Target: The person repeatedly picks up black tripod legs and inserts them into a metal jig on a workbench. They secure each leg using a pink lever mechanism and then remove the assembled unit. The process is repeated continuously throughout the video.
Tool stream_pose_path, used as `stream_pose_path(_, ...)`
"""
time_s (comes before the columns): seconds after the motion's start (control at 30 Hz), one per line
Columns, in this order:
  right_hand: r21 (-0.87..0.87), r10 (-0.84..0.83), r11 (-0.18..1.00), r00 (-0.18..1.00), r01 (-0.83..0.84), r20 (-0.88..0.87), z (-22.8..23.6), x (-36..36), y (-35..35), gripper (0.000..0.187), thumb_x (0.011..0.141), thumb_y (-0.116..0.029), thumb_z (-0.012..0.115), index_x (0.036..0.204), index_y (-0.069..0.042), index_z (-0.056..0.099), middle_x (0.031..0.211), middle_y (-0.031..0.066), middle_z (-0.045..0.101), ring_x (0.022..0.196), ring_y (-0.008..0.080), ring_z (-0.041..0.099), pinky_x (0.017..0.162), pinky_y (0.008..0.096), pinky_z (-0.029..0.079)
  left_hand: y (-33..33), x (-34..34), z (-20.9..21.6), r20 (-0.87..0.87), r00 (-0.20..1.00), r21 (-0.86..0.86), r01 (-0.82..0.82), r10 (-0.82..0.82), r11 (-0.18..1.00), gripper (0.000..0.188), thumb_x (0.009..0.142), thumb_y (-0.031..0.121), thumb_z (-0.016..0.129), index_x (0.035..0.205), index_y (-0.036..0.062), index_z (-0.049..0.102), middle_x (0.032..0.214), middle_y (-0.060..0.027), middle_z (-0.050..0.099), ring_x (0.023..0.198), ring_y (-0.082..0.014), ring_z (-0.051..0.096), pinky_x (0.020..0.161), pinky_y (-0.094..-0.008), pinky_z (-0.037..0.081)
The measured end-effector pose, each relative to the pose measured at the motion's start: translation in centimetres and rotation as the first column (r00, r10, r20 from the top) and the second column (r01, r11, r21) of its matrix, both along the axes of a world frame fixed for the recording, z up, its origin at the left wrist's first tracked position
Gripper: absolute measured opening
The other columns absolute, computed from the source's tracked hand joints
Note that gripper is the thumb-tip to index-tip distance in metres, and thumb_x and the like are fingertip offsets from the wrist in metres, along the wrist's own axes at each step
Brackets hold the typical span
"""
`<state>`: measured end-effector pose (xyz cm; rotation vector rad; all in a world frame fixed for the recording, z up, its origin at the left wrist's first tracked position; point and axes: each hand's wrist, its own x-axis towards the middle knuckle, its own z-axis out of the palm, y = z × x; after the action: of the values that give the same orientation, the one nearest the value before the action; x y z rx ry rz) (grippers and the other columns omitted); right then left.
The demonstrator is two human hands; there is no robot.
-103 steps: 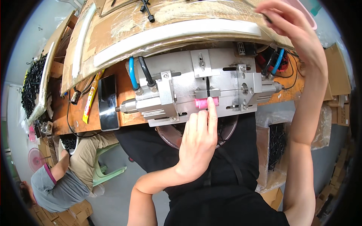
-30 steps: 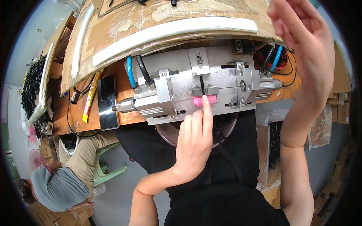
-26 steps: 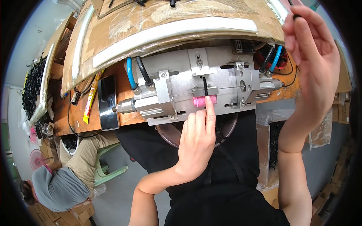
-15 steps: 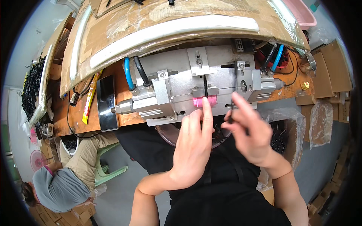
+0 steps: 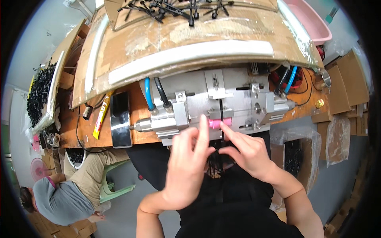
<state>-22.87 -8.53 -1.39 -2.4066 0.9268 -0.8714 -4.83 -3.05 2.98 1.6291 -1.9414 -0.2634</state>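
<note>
A thin black rod-like part (image 5: 221,105) lies front to back across a pink block (image 5: 214,123) in the middle of a metal fixture (image 5: 198,85). My right hand (image 5: 252,154) has its index fingertip on the block, by the rod. Its thumb is held apart from that finger, nearer me beside the rod's lower end. Just left of the block, my left hand (image 5: 184,162) points its index finger forward; whether the tip touches the block I cannot tell. Nothing shows in its grasp, and its other fingers are partly bent.
Clamp cylinders (image 5: 162,125) with blue and black hoses flank the fixture. A padded cardboard shelf (image 5: 178,43) overhangs it, bearing black parts (image 5: 192,12). A phone (image 5: 120,119) and a yellow packet (image 5: 102,117) lie left. A co-worker (image 5: 65,198) sits lower left. A plastic-lined box (image 5: 295,154) stands right.
My right hand has moved left, bringing its index fingertip to the pink block. My left index finger has shifted off the block to its left. The view now shows more of the shelf.
</note>
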Motion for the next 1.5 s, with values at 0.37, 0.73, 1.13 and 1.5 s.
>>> stream_pose_path(0.37, -0.785, -0.121, 0.614, 0.974, -0.078, -0.192, 11.3, 2.3, -26.8, 0.020, 0.091, -0.004, 0.061, 0.110, 0.001, 0.064, 0.088, 0.0085, 0.066, 0.077, 0.0185, 0.062, 0.068, 0.0292, 0.050, -24.1, 7.1, 7.5, 0.239, 0.955, -0.272, 0.240, -0.176, 0.932, 0.020, 0.087, 0.014, 0.070, 0.106, 0.0085, 0.067, 0.094, -0.0122, 0.061, 0.082, -0.0253, 0.062, 0.075, -0.0333, 0.052)
stream_pose_path(0.73, -0.479, 0.063, 0.848, 0.942, -0.225, -0.331, 11.9, 0.9, -20.2, 0.014, 0.084, -0.004, 0.066, 0.098, 0.000, 0.069, 0.085, 0.0133, 0.062, 0.079, 0.0339, 0.060, 0.072, 0.0397, 0.047, -18.6, 12.0, 9.1, -0.045, 0.974, 0.056, 0.223, -0.221, 0.973, 0.022, 0.092, 0.006, 0.064, 0.114, 0.0055, 0.068, 0.092, 0.0000, 0.064, 0.088, -0.0101, 0.061, 0.083, -0.0250, 0.051)
stream_pose_path(1.13, 0.175, -0.088, 0.983, 0.973, 0.051, 0.211, 14.1, 1.2, -17.5, 0.019, 0.095, -0.004, 0.059, 0.109, 0.006, 0.065, 0.088, 0.0067, 0.067, 0.071, 0.0080, 0.058, 0.066, 0.0214, 0.050, -12.9, 10.4, 9.5, -0.341, 0.925, -0.303, 0.060, -0.167, 0.951, 0.026, 0.094, 0.004, 0.061, 0.119, 0.0015, 0.065, 0.111, -0.0036, 0.065, 0.093, -0.0109, 0.060, 0.086, -0.0229, 0.048)
stream_pose_path(1.5, 0.212, -0.031, 0.972, 0.836, -0.102, 0.547, 10.8, -6.3, -11.9, 0.033, 0.103, -0.016, 0.052, 0.129, 0.004, 0.055, 0.102, 0.0073, 0.061, 0.080, 0.0066, 0.055, 0.066, 0.0179, 0.043, 0.4, -3.9, -4.8, 0.292, 0.956, -0.072, -0.006, 0.026, 0.997, 0.067, 0.076, -0.005, 0.059, 0.140, -0.0104, 0.042, 0.098, -0.0104, 0.052, 0.084, -0.0208, 0.051, 0.079, -0.0289, 0.047)
